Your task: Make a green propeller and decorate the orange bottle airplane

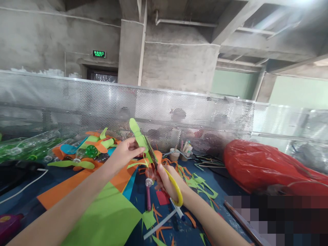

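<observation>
My left hand pinches a narrow, rounded piece of light green foam sheet and holds it upright above the table. Around the yellow handle of a pair of scissors my right hand is closed. The dark blades lie along the right edge of the green piece; whether they are apart I cannot make out. Below the hands lie a clear bottle neck on a purple stick and green and orange offcuts. A large green sheet lies under my left forearm, partly over an orange sheet.
Bottles with petal-shaped cutouts and green plastic bottles lie at the left. Cups of markers stand at the back, before a perforated metal panel. A red plastic bag bulges at the right. A white glue stick lies in front.
</observation>
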Motion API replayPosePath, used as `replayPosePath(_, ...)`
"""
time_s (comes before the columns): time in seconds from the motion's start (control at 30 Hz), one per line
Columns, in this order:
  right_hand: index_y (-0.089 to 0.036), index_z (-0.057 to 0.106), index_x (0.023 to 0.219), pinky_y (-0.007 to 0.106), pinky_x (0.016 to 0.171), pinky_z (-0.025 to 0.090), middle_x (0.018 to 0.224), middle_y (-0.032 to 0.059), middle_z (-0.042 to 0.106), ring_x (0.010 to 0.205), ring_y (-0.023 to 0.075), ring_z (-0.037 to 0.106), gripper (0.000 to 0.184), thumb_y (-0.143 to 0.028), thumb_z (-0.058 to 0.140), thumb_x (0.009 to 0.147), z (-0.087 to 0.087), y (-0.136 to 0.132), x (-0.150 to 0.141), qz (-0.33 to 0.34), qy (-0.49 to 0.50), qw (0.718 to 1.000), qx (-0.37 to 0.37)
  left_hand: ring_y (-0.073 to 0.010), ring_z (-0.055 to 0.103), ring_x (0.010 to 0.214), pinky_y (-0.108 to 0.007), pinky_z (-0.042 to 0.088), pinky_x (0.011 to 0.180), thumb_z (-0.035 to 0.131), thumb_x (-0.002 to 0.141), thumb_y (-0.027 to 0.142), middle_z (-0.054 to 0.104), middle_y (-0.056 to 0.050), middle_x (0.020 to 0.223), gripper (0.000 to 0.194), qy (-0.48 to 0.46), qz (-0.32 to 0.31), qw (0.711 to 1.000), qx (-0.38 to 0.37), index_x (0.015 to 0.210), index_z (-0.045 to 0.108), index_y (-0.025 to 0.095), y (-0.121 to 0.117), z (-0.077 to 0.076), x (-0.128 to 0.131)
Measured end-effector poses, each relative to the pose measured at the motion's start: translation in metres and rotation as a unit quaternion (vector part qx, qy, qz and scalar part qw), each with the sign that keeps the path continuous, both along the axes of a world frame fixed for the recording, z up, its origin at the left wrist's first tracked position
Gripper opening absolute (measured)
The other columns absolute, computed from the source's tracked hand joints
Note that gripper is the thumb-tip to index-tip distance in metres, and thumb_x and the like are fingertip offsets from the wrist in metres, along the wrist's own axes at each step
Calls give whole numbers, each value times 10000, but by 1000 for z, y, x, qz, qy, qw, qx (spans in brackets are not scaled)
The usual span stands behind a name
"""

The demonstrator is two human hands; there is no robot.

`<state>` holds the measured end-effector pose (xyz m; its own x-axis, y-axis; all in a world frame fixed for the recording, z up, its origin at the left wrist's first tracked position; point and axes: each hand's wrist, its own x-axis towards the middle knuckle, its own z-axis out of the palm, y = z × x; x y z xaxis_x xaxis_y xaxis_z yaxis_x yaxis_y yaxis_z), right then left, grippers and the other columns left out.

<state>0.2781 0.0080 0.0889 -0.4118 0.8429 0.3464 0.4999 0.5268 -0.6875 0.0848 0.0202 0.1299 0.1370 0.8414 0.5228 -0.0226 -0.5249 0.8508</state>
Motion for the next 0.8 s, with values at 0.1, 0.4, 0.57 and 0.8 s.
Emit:
replayPosePath(0.1,-221,393,570,282,556,505,444,-32,364,459,137,492,578,-654,229,916,-1,0,0,9,19,1000,-15,-200,671,826,-316,512,777,717,716,263,739,-56,897,163,0,-3,1000,-1,866,681,208,-1,1,0)
replayPosePath(0.4,-198,467,673,273,450,497,493,-45,361,405,104,404,590,-724,274,858,-1,0,-1,14,56,997,-41,-190,667,804,-291,506,748,729,702,233,734,-45,882,201,-2,-4,1000,-8,890,668,193,-2,2,-1)
replayPosePath(0.57,-190,496,680,253,431,463,475,-45,356,389,101,400,652,-768,237,839,1,-2,-1,13,41,998,-37,-195,673,799,-312,518,748,672,787,333,726,-44,897,188,-23,-6,1000,-14,898,643,183,-1,3,0)
replayPosePath(0.8,-215,382,570,247,428,420,470,-14,390,415,124,476,643,-752,184,862,-5,3,-1,8,-6,1000,-6,-188,676,765,-309,531,739,643,812,374,714,-27,828,186,-53,26,998,-7,809,620,189,7,-2,-3)
